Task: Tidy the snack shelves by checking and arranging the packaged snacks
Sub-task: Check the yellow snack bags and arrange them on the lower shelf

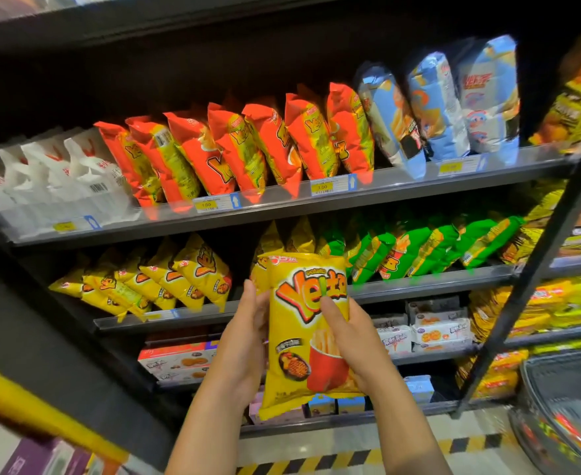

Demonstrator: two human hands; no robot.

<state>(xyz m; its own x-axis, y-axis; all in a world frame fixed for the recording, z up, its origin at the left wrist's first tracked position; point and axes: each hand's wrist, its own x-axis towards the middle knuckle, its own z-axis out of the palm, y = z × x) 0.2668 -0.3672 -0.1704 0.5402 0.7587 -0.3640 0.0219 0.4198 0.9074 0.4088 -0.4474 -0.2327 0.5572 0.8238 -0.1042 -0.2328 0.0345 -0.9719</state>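
Observation:
I hold a yellow fries snack bag (299, 368) upright in front of the shelves, its printed front facing me. My left hand (244, 341) grips its left edge, fingers behind the bag. My right hand (347, 341) holds the right side with the thumb pressed on the front near the logo. Directly behind the bag, on the second shelf (419, 289), stand more yellow bags (282, 245) of the same kind. A leaning row of yellow bags (165, 279) lies to the left, with a gap between the two groups.
The top shelf (282, 200) carries white packs (52, 173), orange bags (241, 149) and blue bags (447, 104). Green bags (436, 245) stand right of the yellow ones. Boxed snacks (433, 330) fill lower shelves. A black upright (539, 262) and a basket (563, 406) are at right.

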